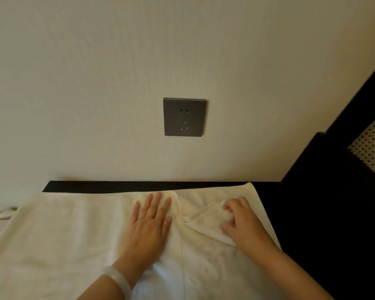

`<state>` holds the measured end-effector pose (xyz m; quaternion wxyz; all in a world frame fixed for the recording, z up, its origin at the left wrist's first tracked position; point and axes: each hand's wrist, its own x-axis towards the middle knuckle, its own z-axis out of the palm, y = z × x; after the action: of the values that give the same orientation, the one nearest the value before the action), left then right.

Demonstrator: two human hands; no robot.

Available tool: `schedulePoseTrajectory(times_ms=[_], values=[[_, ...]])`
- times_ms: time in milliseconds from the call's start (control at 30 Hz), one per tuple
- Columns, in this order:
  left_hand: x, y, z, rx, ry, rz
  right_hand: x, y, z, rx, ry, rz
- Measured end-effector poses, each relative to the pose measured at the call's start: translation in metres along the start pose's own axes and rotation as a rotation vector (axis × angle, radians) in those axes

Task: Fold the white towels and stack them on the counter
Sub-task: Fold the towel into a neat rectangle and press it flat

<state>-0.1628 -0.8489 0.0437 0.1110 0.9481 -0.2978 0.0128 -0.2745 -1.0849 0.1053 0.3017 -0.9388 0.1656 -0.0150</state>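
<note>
Head view, nearest first: a pale bangle on the left wrist at the bottom edge. Just beyond, left hand flat on the white towel, fingers spread, palm down, gripping nothing; most likely there to pin the cloth while the other side is worked. To the right, right hand curled around a raised flap of the same towel, fingers pinching the bunched corner, seemingly ready to draw it across for a fold. Towel spread over most of the dark counter, left end drooping off in loose pleats, far edge stopping just short of the counter's back strip. Farther on, a plain cream wall with a grey power socket above the hands. At the far right, a dark frame with a woven cane panel.

Count: two hands, one bangle, one socket, one towel clearly seen; hard to tell whether the pleats at left belong to a second. No folded stack visible yet.
</note>
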Motion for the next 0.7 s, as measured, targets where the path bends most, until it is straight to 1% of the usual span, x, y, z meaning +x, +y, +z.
schedulePoseTrajectory(times_ms=[67,100,167,200,267,400,433,500,533,567,633,700], values=[[0.0,0.0,0.001,0.021,0.013,-0.001,0.012,-0.001,-0.004,-0.111,-0.021,0.141],[0.0,0.0,0.001,0.027,0.012,-0.003,0.017,-0.003,-0.007,-0.095,-0.071,0.216],[0.0,0.0,0.0,0.025,0.0,-0.006,0.028,-0.006,-0.01,0.078,-0.185,0.298],[0.0,0.0,0.001,0.024,-0.002,-0.005,0.032,-0.006,-0.011,0.167,-0.221,0.301],[0.0,0.0,0.002,0.024,0.007,-0.004,0.036,-0.003,-0.016,0.303,-0.238,0.268],[-0.001,-0.003,0.005,0.046,0.004,0.003,0.041,0.005,-0.033,0.411,-0.253,0.18],[-0.001,-0.003,0.006,0.052,0.006,0.002,0.042,0.007,-0.04,0.471,-0.217,0.172],[0.0,-0.002,0.006,0.04,0.024,-0.013,0.054,0.017,-0.052,0.589,-0.029,0.18],[0.0,-0.002,0.005,0.032,0.028,-0.023,0.062,0.023,-0.057,0.599,0.053,0.2],[0.0,-0.002,0.006,0.027,0.022,-0.029,0.069,0.029,-0.058,0.556,0.094,0.224],[-0.002,-0.003,0.005,0.026,0.0,-0.028,0.078,0.044,-0.054,0.423,0.081,0.289],[-0.001,-0.003,0.004,0.027,-0.002,-0.02,0.082,0.057,-0.048,0.394,0.078,0.334]])
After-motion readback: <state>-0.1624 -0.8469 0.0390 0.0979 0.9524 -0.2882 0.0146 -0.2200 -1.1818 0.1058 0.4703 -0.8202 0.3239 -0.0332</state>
